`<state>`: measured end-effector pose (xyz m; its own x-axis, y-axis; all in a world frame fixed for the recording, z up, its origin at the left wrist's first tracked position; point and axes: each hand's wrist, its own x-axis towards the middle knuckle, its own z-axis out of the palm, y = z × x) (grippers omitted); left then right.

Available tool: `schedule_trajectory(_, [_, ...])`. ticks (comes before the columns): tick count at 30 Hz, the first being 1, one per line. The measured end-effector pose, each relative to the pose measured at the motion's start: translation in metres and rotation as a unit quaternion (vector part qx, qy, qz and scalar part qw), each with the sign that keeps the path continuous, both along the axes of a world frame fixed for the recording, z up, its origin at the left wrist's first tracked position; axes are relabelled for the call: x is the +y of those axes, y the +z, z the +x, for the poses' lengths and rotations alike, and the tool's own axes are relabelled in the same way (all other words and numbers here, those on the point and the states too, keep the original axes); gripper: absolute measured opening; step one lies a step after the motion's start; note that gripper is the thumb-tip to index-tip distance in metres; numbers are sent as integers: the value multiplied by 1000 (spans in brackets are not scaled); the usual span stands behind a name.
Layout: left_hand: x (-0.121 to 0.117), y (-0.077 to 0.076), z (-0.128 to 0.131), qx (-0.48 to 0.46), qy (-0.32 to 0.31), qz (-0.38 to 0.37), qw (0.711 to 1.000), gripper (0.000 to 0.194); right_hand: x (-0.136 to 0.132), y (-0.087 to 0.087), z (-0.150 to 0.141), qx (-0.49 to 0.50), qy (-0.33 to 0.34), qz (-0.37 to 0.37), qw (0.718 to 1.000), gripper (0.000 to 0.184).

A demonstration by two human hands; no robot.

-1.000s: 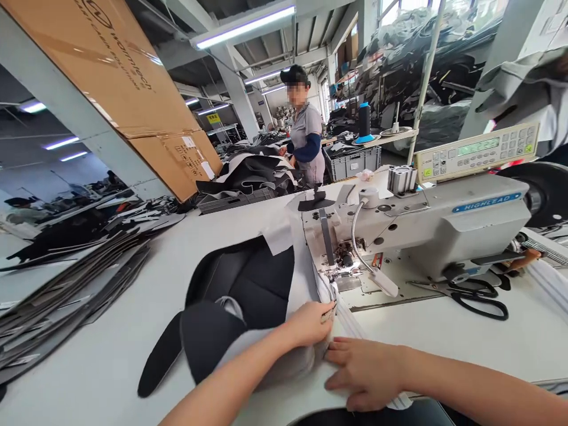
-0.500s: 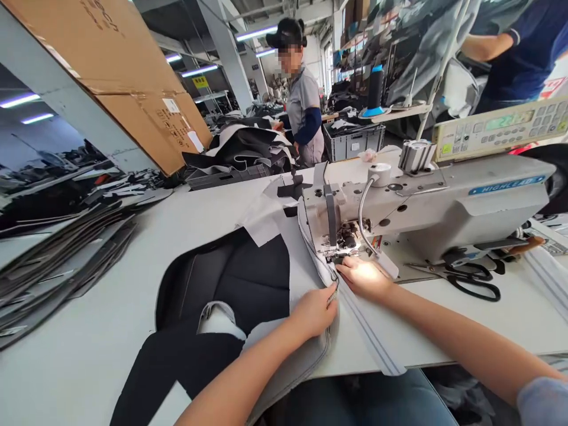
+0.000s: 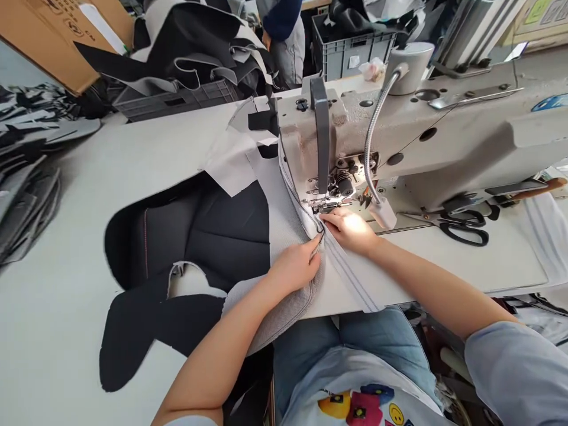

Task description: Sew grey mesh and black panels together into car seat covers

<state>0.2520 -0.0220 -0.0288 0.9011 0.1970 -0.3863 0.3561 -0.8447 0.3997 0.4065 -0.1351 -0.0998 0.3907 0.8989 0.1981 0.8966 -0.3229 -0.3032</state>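
My left hand (image 3: 296, 264) pinches the seam edge of a black and grey padded fabric cover (image 3: 231, 222), just in front of the sewing machine's needle area. Close to the presser foot, my right hand (image 3: 350, 229) has its fingers closed on a white strip with dark lines (image 3: 350, 269), which trails toward the table's front edge. The sewing machine (image 3: 302, 136) stands over the cover's edge, and its small lamp (image 3: 382, 214) lights my right hand. The needle itself is too small to make out. The cover spreads left over the white table, with a cut-out near its middle.
Black-handled scissors (image 3: 464, 228) lie right of my right hand. Stacked fabric pieces (image 3: 31, 207) are at the left. Behind the table stand a grey crate (image 3: 355, 53) and a heap of dark fabric (image 3: 199, 41). A person's legs (image 3: 290, 53) show between them.
The view has tilted down and come closer, so my lap now shows. Both hands keep their grip beside the presser foot; the cover lies much the same.
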Motion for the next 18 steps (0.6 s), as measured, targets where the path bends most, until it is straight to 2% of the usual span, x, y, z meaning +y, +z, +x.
schedule_trajectory(4, [0,0,0,20,14,-20,1000,56,2,-1,-1,26,31,35,999,33])
schedule_trajectory(8, [1,-3,-1,19,14,-24,999,55,-1,7,-4,4,63,-10,998,32])
schedule_trajectory(13, [7,-5,4,7,4,-23,1000,53,0,13,-8,-35,39,-46,998,35])
schedule_trajectory(18, [24,-3,16,-13,-1,-11,1000,51,2,3,-3,-3,14,-25,1000,39])
